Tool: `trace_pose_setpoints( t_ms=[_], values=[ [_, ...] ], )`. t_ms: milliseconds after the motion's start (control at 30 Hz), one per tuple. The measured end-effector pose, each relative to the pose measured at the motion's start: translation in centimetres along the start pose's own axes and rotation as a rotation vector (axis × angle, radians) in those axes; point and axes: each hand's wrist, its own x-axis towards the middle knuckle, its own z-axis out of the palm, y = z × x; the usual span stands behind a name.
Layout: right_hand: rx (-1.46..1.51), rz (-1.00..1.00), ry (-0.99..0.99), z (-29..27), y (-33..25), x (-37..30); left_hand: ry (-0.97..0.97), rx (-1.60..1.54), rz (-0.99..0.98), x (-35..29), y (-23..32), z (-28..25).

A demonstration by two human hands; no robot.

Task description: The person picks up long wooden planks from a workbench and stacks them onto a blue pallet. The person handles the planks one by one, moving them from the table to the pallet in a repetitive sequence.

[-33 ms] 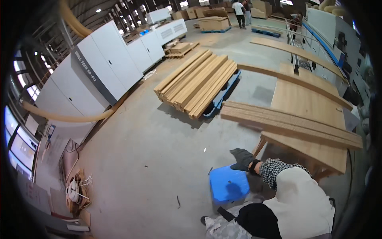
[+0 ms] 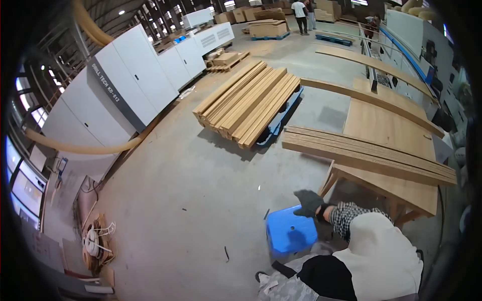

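1. Over my remote feed, a right hand (image 2: 310,203) in a dark grey glove reaches out at the near right edge of a blue stool (image 2: 281,223), thumb parted from the fingers and palm holding nothing that I can see. I cannot tell whether the glove touches the stool or hovers just above it.

2. The left hand lies outside my view; I cannot tell its state.

3. The stool stands on a grey concrete floor (image 2: 175,226), a small hole in the middle of its seat and a shadow across the top.

4. To the right of the stool, I see a black-and-white checked sleeve (image 2: 344,213) covering the forearm, next to pale clothing (image 2: 384,256).

5. Beyond the stool and to its right, long boards (image 2: 366,155) lie stacked side by side across a wooden workbench (image 2: 386,188).

6. Directly beyond the stool, well apart from it, I find a pile of timber strips (image 2: 246,103) on a blue pallet (image 2: 274,134).

7. Far to the left of the stool, white machine cabinets (image 2: 138,75) line the hall; nearer, also left of it, sits a reel (image 2: 92,243) with white cord.

8. In the far distance beyond the stool, I spot a person in a white top (image 2: 299,11), standing beside another.
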Motion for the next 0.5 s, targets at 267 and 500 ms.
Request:
trace_pose_setpoints(
  t_ms=[267,500],
  values=[
    [0.145,0.361,-0.154,3.8,-8.3,-2.0,0.103,0.102,-0.134,13.1,-12.4,-30.2],
    [0.317,0.608,-0.054,4.7,-7.9,11.9,0.172,-0.326,0.163,39.4,0.5,-44.9]
  ],
)
